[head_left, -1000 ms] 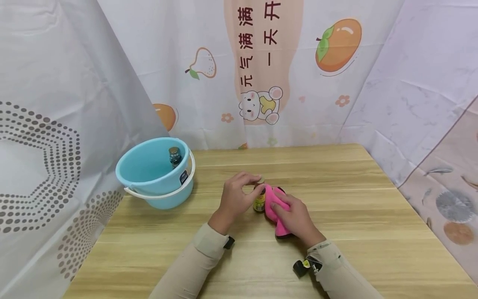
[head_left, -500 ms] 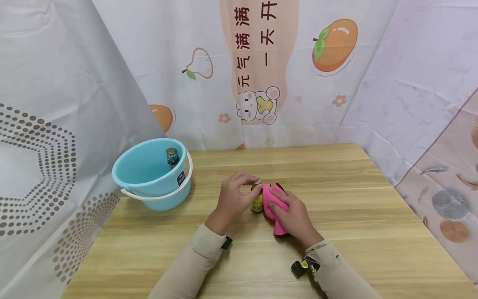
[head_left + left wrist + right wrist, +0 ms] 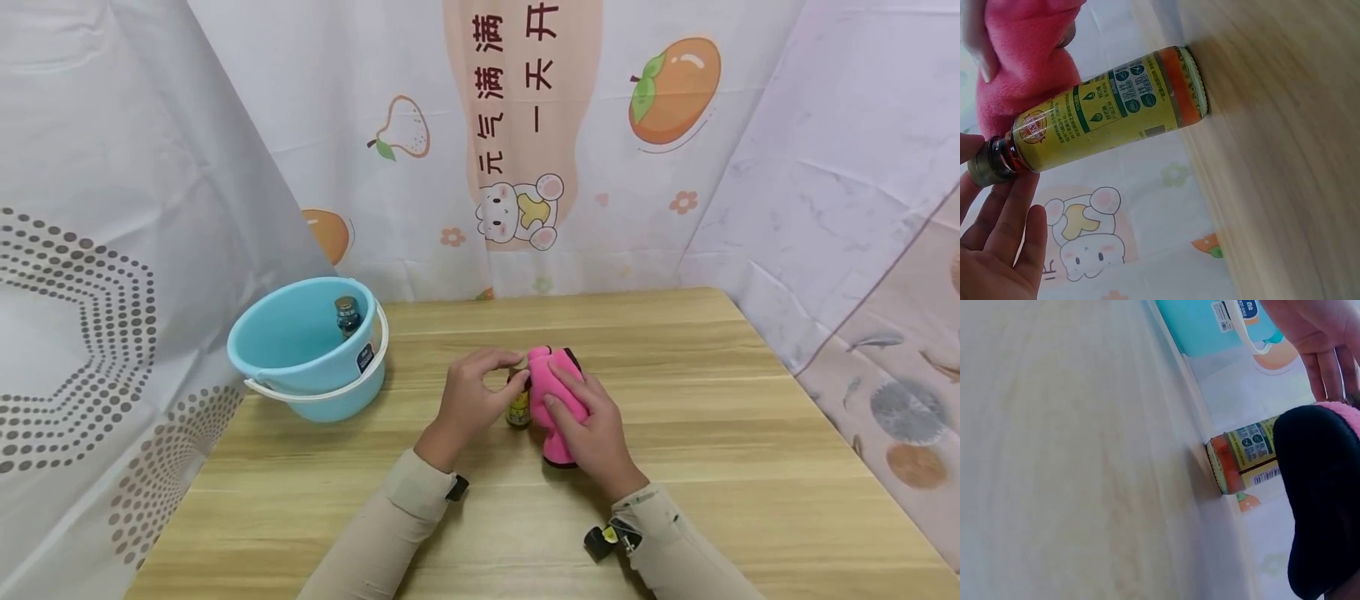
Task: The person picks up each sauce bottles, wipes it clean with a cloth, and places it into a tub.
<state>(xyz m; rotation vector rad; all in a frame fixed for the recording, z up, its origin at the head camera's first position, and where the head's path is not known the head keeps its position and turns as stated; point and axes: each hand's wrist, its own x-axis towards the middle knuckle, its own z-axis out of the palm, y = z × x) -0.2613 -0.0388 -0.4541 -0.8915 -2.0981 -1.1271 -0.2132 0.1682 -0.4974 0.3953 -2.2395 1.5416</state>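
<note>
A small glass bottle (image 3: 518,410) with a yellow label and reddish contents stands upright on the table. My left hand (image 3: 468,404) pinches its cap (image 3: 988,164) between thumb and fingers, as the left wrist view shows. My right hand (image 3: 596,429) grips a pink fleecy cloth (image 3: 553,392) with black edging and holds it against the right side of the bottle. Seen from the right wrist, a black part of the cloth (image 3: 1319,494) covers the upper bottle. Some of my right fingers are hidden behind the cloth.
To the left on the wooden table (image 3: 675,517) stands a light blue bucket (image 3: 337,402) with a white handle. A dark bottle (image 3: 347,317) with a gold-coloured cap is inside it. A printed curtain (image 3: 337,125) hangs behind the table.
My right hand has shifted the pink cloth slightly upward along the bottle, and the cloth's folds have changed. The left hand stays at the cap.
</note>
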